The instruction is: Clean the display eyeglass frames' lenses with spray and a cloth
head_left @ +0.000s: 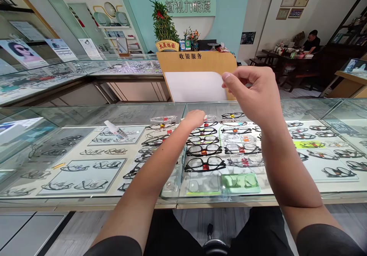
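My left hand [195, 119] reaches to the far rows of eyeglasses on the glass counter. Its fingers are curled and closed beside a clear-framed pair of eyeglasses [211, 118]; what they grip is hidden behind the hand. Raised above the counter on the right is my right hand [255, 93], thumb and fingers pinched together. Anything in that pinch is too small to make out. Below the hands, black-framed eyeglasses [205, 164] with red tags stand in rows. A white bottle [115, 129] with a pointed cap is at the left, tilted.
The glass counter [177, 201] spans my front, with more eyeglasses [338, 171] to the right. A green case [240, 182] lies near the front edge. Behind are a wooden cashier desk [197, 61], a potted plant [164, 22] and a seated person [312, 41] at a table.
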`<action>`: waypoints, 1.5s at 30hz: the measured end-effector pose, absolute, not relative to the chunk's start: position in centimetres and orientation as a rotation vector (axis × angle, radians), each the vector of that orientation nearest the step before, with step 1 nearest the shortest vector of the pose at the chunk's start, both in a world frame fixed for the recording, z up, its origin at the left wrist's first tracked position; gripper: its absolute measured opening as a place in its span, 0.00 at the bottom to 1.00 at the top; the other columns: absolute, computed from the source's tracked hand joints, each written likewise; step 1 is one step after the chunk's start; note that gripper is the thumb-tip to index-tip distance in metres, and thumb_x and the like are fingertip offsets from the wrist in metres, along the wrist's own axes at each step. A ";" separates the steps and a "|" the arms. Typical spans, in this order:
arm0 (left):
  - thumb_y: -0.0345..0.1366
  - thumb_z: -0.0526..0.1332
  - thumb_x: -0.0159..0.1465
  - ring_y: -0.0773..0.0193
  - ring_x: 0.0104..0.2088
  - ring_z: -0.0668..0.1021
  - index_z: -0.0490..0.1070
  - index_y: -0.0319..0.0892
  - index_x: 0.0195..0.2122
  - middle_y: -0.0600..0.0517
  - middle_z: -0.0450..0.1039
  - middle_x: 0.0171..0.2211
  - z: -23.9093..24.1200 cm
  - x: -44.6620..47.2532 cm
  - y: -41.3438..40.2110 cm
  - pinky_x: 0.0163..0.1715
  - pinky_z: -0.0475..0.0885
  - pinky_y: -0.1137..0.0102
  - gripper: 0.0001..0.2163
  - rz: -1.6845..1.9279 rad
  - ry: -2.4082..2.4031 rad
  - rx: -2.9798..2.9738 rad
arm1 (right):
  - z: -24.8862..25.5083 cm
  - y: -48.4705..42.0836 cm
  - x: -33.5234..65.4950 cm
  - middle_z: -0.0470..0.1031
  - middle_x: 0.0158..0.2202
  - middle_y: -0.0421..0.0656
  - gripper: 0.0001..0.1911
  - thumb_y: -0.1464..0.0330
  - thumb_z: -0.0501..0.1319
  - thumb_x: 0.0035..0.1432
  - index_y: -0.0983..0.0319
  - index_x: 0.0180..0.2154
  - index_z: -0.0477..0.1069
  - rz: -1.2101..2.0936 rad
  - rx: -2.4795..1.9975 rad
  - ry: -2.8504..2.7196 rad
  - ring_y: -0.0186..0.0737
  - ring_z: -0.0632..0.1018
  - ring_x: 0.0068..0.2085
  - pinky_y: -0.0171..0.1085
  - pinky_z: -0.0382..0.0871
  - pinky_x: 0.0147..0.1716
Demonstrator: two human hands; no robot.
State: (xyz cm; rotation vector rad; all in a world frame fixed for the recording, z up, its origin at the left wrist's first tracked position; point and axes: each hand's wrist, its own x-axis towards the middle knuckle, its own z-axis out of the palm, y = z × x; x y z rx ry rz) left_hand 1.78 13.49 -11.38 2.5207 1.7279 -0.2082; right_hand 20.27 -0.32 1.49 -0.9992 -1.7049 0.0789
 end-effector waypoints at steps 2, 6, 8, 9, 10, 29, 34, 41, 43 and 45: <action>0.28 0.59 0.66 0.47 0.53 0.84 0.83 0.39 0.49 0.34 0.84 0.51 -11.5 1.7 13.6 0.53 0.76 0.62 0.15 -0.217 1.719 2.519 | 1.5 -0.4 20.2 0.62 0.20 0.38 0.21 0.54 0.63 0.71 0.59 0.27 0.76 0.078 -1.003 -1.709 0.37 0.67 0.26 0.41 0.60 0.29; 0.28 0.59 0.66 0.47 0.53 0.84 0.83 0.37 0.48 0.33 0.83 0.51 -11.8 1.7 13.8 0.52 0.76 0.62 0.14 -0.209 1.715 2.524 | 1.6 -0.4 20.2 0.62 0.20 0.38 0.21 0.56 0.63 0.71 0.59 0.27 0.75 0.077 -1.018 -1.710 0.36 0.67 0.26 0.41 0.59 0.29; 0.27 0.59 0.66 0.47 0.53 0.84 0.83 0.37 0.48 0.34 0.83 0.52 -11.8 1.7 13.7 0.52 0.76 0.63 0.14 -0.188 1.710 2.528 | 1.6 -0.4 20.2 0.63 0.21 0.38 0.21 0.55 0.63 0.70 0.59 0.27 0.75 0.078 -1.019 -1.709 0.36 0.66 0.26 0.40 0.59 0.29; 0.28 0.59 0.66 0.48 0.53 0.84 0.82 0.37 0.48 0.34 0.83 0.52 -11.8 1.7 13.7 0.52 0.76 0.63 0.14 -0.171 1.709 2.529 | 1.6 -0.4 20.2 0.63 0.21 0.38 0.21 0.55 0.63 0.70 0.59 0.27 0.75 0.078 -1.018 -1.710 0.36 0.66 0.26 0.40 0.59 0.28; 0.28 0.59 0.67 0.48 0.53 0.84 0.82 0.37 0.49 0.34 0.83 0.53 -11.7 1.7 13.6 0.52 0.75 0.64 0.14 -0.147 1.711 2.530 | 1.6 -0.4 20.2 0.64 0.21 0.39 0.21 0.54 0.63 0.70 0.58 0.27 0.76 0.076 -1.016 -1.711 0.36 0.65 0.26 0.40 0.58 0.28; 0.38 0.61 0.72 0.55 0.59 0.80 0.84 0.43 0.48 0.46 0.80 0.59 0.1 0.9 3.6 0.63 0.71 0.60 0.12 1.301 1.033 2.121 | 0.7 1.1 20.2 0.71 0.21 0.37 0.21 0.55 0.67 0.65 0.60 0.24 0.77 0.224 -1.167 -1.747 0.34 0.66 0.26 0.39 0.55 0.28; 0.38 0.63 0.72 0.56 0.60 0.80 0.84 0.43 0.48 0.46 0.79 0.60 0.9 1.6 1.4 0.63 0.72 0.61 0.11 1.349 0.924 2.055 | 0.6 1.0 19.8 0.74 0.23 0.38 0.16 0.59 0.68 0.64 0.61 0.27 0.79 0.231 -1.080 -1.701 0.34 0.67 0.26 0.38 0.56 0.29; 0.43 0.70 0.67 0.56 0.45 0.82 0.83 0.45 0.44 0.48 0.85 0.47 0.8 1.0 1.8 0.49 0.75 0.62 0.10 1.542 0.949 1.962 | 1.1 0.7 20.4 0.80 0.29 0.41 0.12 0.65 0.66 0.65 0.62 0.29 0.80 0.234 -0.960 -1.711 0.36 0.74 0.30 0.38 0.65 0.33; 0.45 0.74 0.64 0.59 0.41 0.80 0.83 0.45 0.42 0.50 0.84 0.44 0.8 0.8 2.1 0.44 0.74 0.64 0.11 1.611 0.940 1.904 | 1.3 0.6 20.7 0.80 0.28 0.41 0.12 0.64 0.66 0.66 0.61 0.29 0.79 0.260 -0.910 -1.740 0.36 0.74 0.30 0.38 0.67 0.33; 0.47 0.76 0.61 0.62 0.35 0.77 0.83 0.45 0.40 0.51 0.83 0.39 0.7 0.7 2.5 0.39 0.71 0.65 0.12 1.601 0.946 1.867 | 1.4 0.6 20.9 0.80 0.29 0.41 0.12 0.63 0.67 0.66 0.61 0.30 0.79 0.291 -0.866 -1.767 0.36 0.74 0.31 0.38 0.67 0.34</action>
